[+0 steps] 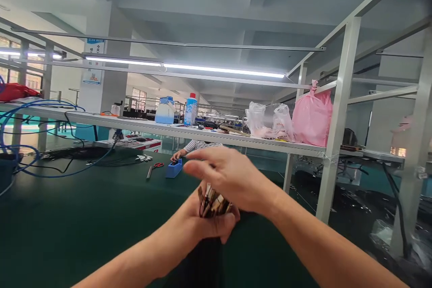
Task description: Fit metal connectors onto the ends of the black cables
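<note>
My left hand is closed around a bundle of cables, whose brown and pale ends stick up above the thumb. The exact kind of these ends is too small to tell. Below the fist a dark length hangs down, likely part of the same bundle. Just above the ends hovers my right hand, palm down, thumb and fingers stretched out and apart, with nothing seen in it. Beyond it on the green table stands a blue tape dispenser, with another person's hand at its top.
Red-handled scissors lie left of the dispenser. Blue cables loop across the table's left side. A shelf spans above, bearing a jug, a spray can and a pink bag. A metal post rises at right.
</note>
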Motion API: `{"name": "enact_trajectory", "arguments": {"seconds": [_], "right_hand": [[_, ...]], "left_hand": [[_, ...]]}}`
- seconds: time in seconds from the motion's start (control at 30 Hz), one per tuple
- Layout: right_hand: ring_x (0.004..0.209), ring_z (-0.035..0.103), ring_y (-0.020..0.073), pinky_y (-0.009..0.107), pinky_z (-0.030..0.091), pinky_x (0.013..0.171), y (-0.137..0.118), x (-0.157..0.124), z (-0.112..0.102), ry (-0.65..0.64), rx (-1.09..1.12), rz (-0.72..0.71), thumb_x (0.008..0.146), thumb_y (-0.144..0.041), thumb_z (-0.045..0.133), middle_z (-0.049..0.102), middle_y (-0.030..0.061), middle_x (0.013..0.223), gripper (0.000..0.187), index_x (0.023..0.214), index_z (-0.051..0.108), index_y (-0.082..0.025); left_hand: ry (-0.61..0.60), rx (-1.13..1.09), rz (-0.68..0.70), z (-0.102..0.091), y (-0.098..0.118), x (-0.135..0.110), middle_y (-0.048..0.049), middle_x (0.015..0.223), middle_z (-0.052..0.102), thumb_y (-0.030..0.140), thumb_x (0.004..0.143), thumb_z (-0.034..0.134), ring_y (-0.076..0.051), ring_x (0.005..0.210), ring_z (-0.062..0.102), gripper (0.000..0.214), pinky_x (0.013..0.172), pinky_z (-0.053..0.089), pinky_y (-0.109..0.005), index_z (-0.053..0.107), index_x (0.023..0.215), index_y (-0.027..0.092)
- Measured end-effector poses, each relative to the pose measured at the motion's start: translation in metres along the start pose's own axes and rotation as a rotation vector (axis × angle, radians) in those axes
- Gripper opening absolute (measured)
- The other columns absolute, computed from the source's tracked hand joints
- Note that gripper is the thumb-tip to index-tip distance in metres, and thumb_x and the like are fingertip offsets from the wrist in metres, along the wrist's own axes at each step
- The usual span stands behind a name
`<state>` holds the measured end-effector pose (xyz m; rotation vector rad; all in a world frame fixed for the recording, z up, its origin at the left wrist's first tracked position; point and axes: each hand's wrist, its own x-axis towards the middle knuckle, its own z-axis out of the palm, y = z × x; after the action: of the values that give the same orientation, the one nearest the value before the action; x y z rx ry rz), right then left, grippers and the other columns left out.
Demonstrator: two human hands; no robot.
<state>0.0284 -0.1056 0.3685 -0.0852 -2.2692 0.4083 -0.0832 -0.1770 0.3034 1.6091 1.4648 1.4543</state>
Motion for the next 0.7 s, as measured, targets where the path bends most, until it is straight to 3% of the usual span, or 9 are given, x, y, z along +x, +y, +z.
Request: {"name": "enact_trajectory", "arguments": {"seconds": [0.1, 0.2, 0.23, 0.3, 0.33, 0.4, 0.43, 0.57, 0.7], "right_hand": [[0.112, 0.061, 0.0231, 0.037, 0.047, 0.094, 0.027, -0.024, -0.003, 0.278, 0.195, 0.158, 0.089, -0.053, 0.06, 0.065, 0.0033, 0.125, 0.043, 0.123, 0.062, -0.027], [0.127, 0.051, 0.0269, 0.042, 0.041, 0.104, 0.044, -0.063, 0.036, 0.144, 0.592, 0.316, 0.071, -0.058, 0.078, 0.051, 0.004, 0.144, 0.088, 0.145, 0.039, -0.031], [0.127, 0.051, 0.0296, 0.043, 0.042, 0.103, 0.045, -0.076, 0.058, 0.084, 0.755, 0.344, 0.063, -0.058, 0.083, 0.053, 0.0049, 0.142, 0.094, 0.142, 0.043, -0.03], [0.121, 0.056, 0.0344, 0.043, 0.047, 0.096, 0.044, -0.096, 0.104, -0.057, 0.956, 0.493, 0.04, -0.05, 0.095, 0.065, 0.0063, 0.126, 0.091, 0.122, 0.061, -0.025], [0.104, 0.065, 0.0349, 0.042, 0.052, 0.084, 0.043, -0.102, 0.126, -0.079, 1.007, 0.583, 0.029, -0.047, 0.097, 0.072, 0.0064, 0.108, 0.086, 0.107, 0.068, -0.023], [0.077, 0.07, 0.0273, 0.038, 0.052, 0.071, 0.04, -0.107, 0.16, -0.081, 1.206, 0.674, 0.042, -0.046, 0.095, 0.074, 0.0029, 0.079, 0.078, 0.109, 0.064, -0.021], [0.064, 0.068, 0.0224, 0.034, 0.051, 0.065, 0.04, -0.107, 0.17, -0.028, 1.234, 0.682, 0.045, -0.048, 0.093, 0.069, -0.0005, 0.065, 0.066, 0.096, 0.064, -0.019], [0.049, 0.057, 0.0124, 0.026, 0.045, 0.056, 0.045, -0.1, 0.171, 0.094, 1.063, 0.645, 0.061, -0.057, 0.084, 0.055, -0.0065, 0.055, 0.052, 0.085, 0.061, -0.017], [0.065, 0.056, 0.0148, 0.026, 0.044, 0.063, 0.057, -0.1, 0.141, -0.012, 1.096, 0.513, 0.051, -0.055, 0.089, 0.061, -0.003, 0.068, 0.055, 0.087, 0.069, -0.018]], "left_hand": [[-0.045, -0.275, 0.127, -0.012, 0.007, 0.009, 0.0049, 0.066, 0.063, 0.032, 0.083, 0.073, -0.014, 0.061, 0.06, 0.039, 0.069, 0.049, -0.027, 0.056, 0.117, 0.026], [0.021, -0.39, 0.183, -0.018, 0.025, 0.016, 0.005, 0.065, 0.066, 0.023, 0.085, 0.073, -0.015, 0.065, 0.065, 0.055, 0.071, 0.05, -0.027, 0.045, 0.131, 0.028], [0.056, -0.389, 0.191, -0.018, 0.033, 0.017, 0.0042, 0.066, 0.066, 0.022, 0.085, 0.074, -0.015, 0.066, 0.066, 0.052, 0.068, 0.05, -0.026, 0.048, 0.129, 0.027], [0.132, -0.368, 0.231, -0.016, 0.049, 0.018, 0.0035, 0.065, 0.066, 0.02, 0.086, 0.073, -0.014, 0.063, 0.065, 0.038, 0.06, 0.048, -0.022, 0.056, 0.12, 0.022], [0.17, -0.355, 0.261, -0.015, 0.056, 0.019, 0.0037, 0.063, 0.065, 0.019, 0.086, 0.073, -0.013, 0.061, 0.064, 0.029, 0.058, 0.046, -0.021, 0.061, 0.112, 0.02], [0.165, -0.345, 0.295, -0.016, 0.065, 0.02, 0.0033, 0.062, 0.063, 0.019, 0.085, 0.073, -0.012, 0.063, 0.063, 0.01, 0.063, 0.048, -0.021, 0.067, 0.092, 0.017], [0.104, -0.342, 0.288, -0.018, 0.066, 0.021, 0.0021, 0.065, 0.065, 0.02, 0.084, 0.074, -0.013, 0.066, 0.064, 0.008, 0.069, 0.05, -0.023, 0.067, 0.086, 0.017], [-0.203, -0.242, 0.079, -0.033, 0.058, 0.025, -0.0047, 0.079, 0.075, 0.024, 0.08, 0.077, -0.02, 0.087, 0.069, 0.013, 0.085, 0.05, -0.031, 0.07, 0.09, 0.018], [-0.241, -0.213, -0.094, -0.05, 0.05, 0.024, -0.0041, 0.076, 0.076, 0.024, 0.082, 0.075, -0.025, 0.092, 0.072, 0.008, 0.085, 0.052, -0.035, 0.069, 0.086, 0.02]]}}
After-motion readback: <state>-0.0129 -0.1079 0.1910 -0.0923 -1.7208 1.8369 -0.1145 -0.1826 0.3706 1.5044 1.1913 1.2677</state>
